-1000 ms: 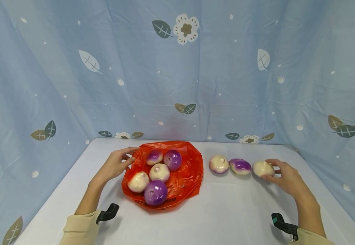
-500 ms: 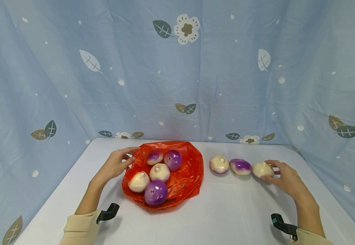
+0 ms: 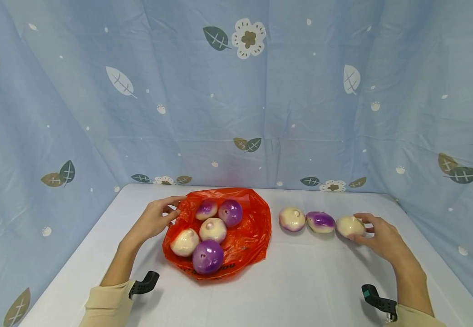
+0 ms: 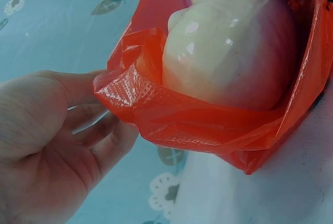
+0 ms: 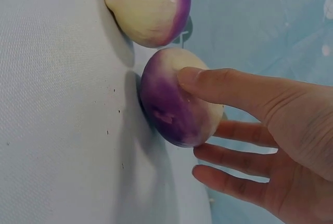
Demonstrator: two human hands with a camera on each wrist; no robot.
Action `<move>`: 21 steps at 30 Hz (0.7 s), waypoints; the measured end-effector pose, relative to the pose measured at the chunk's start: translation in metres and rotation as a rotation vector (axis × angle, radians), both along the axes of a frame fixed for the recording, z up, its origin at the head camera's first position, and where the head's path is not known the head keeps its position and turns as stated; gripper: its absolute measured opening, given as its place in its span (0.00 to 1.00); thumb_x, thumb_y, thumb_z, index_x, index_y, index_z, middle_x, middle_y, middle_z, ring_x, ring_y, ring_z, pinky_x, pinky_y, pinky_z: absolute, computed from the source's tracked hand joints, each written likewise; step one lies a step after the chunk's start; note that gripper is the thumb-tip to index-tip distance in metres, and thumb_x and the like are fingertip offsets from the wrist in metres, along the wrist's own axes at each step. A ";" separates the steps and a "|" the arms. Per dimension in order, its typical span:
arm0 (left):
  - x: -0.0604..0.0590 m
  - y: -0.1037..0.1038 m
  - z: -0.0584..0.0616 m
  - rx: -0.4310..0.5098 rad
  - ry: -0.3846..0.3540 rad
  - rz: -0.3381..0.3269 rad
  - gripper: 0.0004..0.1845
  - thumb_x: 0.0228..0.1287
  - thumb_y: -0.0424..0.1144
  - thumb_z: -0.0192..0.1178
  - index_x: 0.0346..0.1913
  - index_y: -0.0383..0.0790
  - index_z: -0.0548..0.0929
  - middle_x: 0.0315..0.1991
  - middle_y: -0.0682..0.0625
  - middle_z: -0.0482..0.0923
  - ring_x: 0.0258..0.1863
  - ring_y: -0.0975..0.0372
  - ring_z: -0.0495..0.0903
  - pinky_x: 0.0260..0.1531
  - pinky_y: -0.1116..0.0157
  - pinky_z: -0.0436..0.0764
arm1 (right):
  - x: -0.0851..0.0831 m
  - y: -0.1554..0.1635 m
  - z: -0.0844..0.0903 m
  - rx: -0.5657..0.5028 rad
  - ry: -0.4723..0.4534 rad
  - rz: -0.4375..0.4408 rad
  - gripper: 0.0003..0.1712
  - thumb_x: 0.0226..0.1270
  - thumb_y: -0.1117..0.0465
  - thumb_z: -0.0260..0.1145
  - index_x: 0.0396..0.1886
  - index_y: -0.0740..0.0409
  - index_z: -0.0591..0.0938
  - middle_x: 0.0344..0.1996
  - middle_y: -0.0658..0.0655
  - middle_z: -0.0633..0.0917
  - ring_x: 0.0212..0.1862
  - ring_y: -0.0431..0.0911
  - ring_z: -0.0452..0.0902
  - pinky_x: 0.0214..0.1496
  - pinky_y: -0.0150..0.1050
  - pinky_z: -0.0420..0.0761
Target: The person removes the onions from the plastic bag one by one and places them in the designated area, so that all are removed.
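Observation:
Between thumb and fingers, my right hand [image 3: 383, 235] holds the rightmost glossy purple-and-white turnip [image 3: 349, 226], low at the table. In the right wrist view the thumb presses that turnip's [image 5: 179, 96] pale side, its purple end turned to the camera. Two more turnips, one mostly purple [image 3: 320, 222] and one cream [image 3: 291, 219], line up to its left. My left hand [image 3: 155, 220] pinches the left rim of a spread red plastic bag [image 3: 250, 236]. Several purple and cream turnips lie inside, including a cream turnip [image 4: 229, 47] near the gripped rim in the left wrist view.
A white-covered table [image 3: 302, 286] carries everything. Behind it and on both sides hangs a blue curtain [image 3: 187, 104] with leaf and flower prints. Black wrist mounts [image 3: 144, 284] stick out from both sleeves over the table.

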State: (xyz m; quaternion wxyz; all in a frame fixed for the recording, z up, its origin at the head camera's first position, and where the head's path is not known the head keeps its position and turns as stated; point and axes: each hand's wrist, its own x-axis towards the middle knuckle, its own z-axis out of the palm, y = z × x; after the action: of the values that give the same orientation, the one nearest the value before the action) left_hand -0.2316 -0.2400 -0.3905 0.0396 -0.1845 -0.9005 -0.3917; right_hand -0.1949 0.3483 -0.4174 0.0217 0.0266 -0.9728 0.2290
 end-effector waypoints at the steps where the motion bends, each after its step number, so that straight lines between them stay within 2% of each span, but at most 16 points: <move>1: 0.000 0.000 0.000 0.001 0.000 -0.001 0.24 0.67 0.27 0.57 0.65 0.40 0.75 0.50 0.36 0.82 0.36 0.56 0.85 0.27 0.70 0.84 | 0.000 0.000 0.000 -0.001 -0.002 -0.001 0.43 0.55 0.49 0.75 0.65 0.64 0.70 0.60 0.75 0.74 0.54 0.71 0.76 0.47 0.65 0.79; 8: 0.000 0.001 0.001 0.002 -0.002 -0.003 0.24 0.67 0.27 0.57 0.66 0.40 0.75 0.51 0.35 0.81 0.36 0.56 0.85 0.26 0.70 0.84 | 0.001 0.000 0.001 -0.004 -0.017 -0.017 0.43 0.56 0.46 0.74 0.66 0.64 0.69 0.60 0.76 0.74 0.53 0.71 0.77 0.44 0.61 0.82; 21: 0.001 0.002 0.001 -0.012 -0.007 0.006 0.24 0.67 0.27 0.57 0.66 0.40 0.75 0.51 0.36 0.81 0.36 0.56 0.85 0.27 0.70 0.84 | -0.001 -0.004 0.000 0.002 0.007 -0.002 0.42 0.57 0.47 0.74 0.65 0.64 0.70 0.58 0.76 0.75 0.53 0.70 0.78 0.45 0.63 0.80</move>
State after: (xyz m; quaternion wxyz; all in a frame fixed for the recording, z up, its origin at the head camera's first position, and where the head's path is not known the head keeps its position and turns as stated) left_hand -0.2303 -0.2381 -0.3893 0.0368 -0.1806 -0.9035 -0.3869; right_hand -0.1960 0.3441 -0.4177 0.0252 0.0265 -0.9730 0.2280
